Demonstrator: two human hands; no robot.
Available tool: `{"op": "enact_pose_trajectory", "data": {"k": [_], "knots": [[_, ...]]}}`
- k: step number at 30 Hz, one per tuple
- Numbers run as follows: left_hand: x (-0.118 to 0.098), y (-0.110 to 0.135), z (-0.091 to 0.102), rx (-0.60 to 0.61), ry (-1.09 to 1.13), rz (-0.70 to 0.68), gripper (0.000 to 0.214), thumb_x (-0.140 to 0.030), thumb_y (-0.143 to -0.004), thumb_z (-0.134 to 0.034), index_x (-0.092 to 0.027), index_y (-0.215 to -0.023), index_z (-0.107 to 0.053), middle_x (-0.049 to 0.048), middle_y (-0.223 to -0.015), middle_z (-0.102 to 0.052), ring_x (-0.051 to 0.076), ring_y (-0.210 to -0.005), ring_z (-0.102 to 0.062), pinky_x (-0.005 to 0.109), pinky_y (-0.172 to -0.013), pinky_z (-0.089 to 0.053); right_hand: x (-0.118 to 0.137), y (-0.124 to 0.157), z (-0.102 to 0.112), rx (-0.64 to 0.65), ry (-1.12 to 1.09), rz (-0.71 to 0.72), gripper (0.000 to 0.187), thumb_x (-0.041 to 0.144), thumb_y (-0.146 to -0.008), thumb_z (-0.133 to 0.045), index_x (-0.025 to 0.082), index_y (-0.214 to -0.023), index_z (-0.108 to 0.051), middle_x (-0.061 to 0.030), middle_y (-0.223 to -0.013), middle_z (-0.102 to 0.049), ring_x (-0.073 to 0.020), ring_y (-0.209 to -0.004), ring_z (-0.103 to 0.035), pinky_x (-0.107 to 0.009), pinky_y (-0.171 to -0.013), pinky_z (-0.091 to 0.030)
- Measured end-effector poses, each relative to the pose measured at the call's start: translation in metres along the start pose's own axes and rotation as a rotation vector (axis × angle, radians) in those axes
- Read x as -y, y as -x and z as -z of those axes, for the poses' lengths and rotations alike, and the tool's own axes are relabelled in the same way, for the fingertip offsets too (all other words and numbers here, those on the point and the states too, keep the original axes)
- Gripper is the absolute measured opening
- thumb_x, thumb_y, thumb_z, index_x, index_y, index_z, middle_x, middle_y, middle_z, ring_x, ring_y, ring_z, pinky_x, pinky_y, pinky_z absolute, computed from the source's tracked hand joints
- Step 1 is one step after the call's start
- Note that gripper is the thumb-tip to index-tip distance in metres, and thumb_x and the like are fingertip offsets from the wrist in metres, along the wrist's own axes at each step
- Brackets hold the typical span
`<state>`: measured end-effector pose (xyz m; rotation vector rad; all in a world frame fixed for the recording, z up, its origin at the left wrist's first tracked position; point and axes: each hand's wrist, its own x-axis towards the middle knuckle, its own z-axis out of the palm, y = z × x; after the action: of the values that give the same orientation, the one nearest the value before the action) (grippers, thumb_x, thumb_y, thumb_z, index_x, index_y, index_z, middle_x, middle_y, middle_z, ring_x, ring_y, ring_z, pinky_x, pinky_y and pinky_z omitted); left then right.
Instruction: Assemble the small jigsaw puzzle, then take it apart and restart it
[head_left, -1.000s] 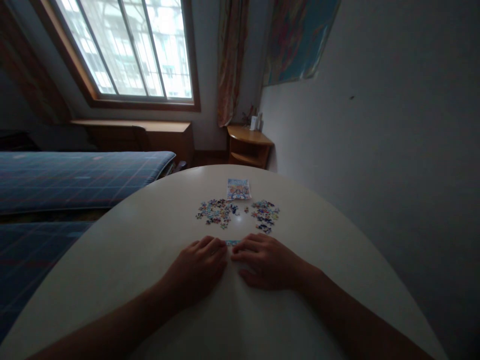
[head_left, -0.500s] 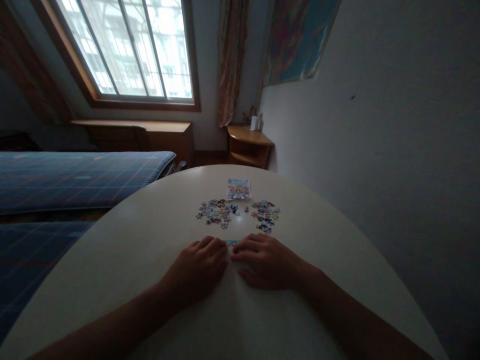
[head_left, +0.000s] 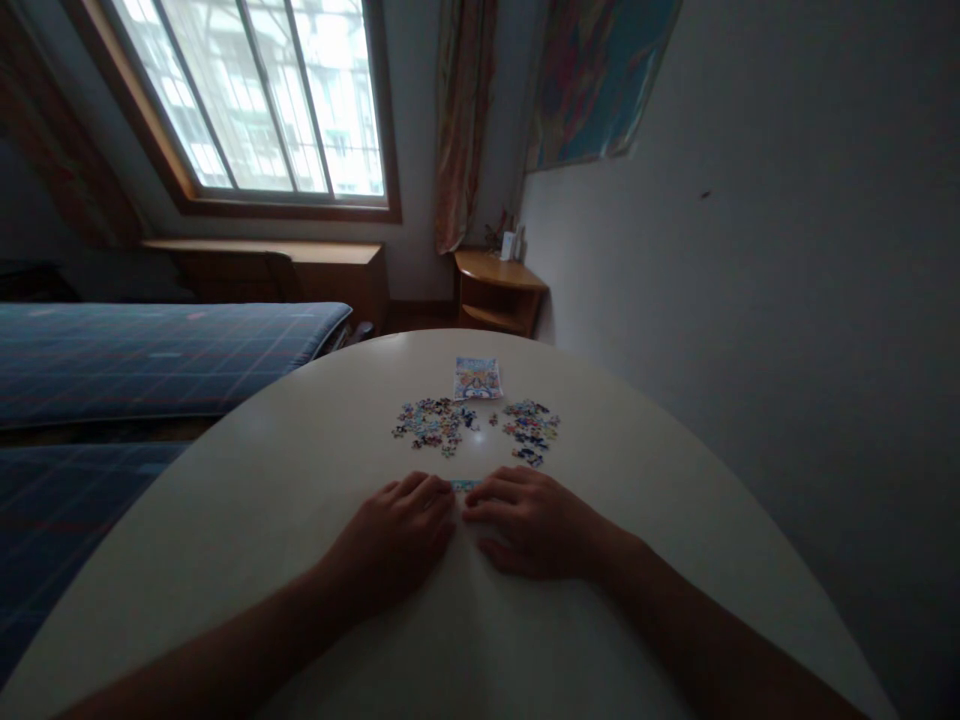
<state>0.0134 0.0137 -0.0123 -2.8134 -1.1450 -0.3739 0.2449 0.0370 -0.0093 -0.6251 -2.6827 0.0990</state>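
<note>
A narrow strip of jigsaw puzzle pieces (head_left: 465,486) lies flat on the round white table (head_left: 315,480), partly hidden under my fingers. My left hand (head_left: 409,525) covers its left end, with curled fingers pressed together. On its right end rest the fingertips of my right hand (head_left: 529,520), bent and closed over it, the thumb tucked lower. Beyond my hands are two heaps of loose puzzle pieces, a left heap (head_left: 431,424) and a right heap (head_left: 531,428). A single puzzle piece (head_left: 493,419) lies between them. Behind the heaps is a small printed picture sheet (head_left: 478,379).
At left stands a bed with a blue plaid mattress (head_left: 165,350), close to the table's edge. A bare wall (head_left: 750,330) runs along the right. A wooden corner cabinet (head_left: 499,272) and a desk (head_left: 330,252) stand beyond, below a window (head_left: 255,100).
</note>
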Motion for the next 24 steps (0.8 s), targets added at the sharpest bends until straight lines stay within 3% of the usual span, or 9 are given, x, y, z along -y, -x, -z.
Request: {"op": "enact_pose_trajectory", "data": {"k": [24], "knots": [[-0.0013, 0.0001, 0.0015, 0.018, 0.011, 0.014, 0.015, -0.013, -0.094, -0.053, -0.014, -0.104, -0.063, 0.0095, -0.111, -0.067, 0.026, -0.103, -0.062, 0.046, -0.086, -0.059, 0.0009, -0.0004, 0.0003, -0.006, -0.003, -0.002, 0.025, 0.029, -0.086, -0.064, 0.020, -0.109, -0.068, -0.0071, -0.111, -0.072, -0.0205, -0.102, -0.064, -0.037, -0.091, -0.052]]}}
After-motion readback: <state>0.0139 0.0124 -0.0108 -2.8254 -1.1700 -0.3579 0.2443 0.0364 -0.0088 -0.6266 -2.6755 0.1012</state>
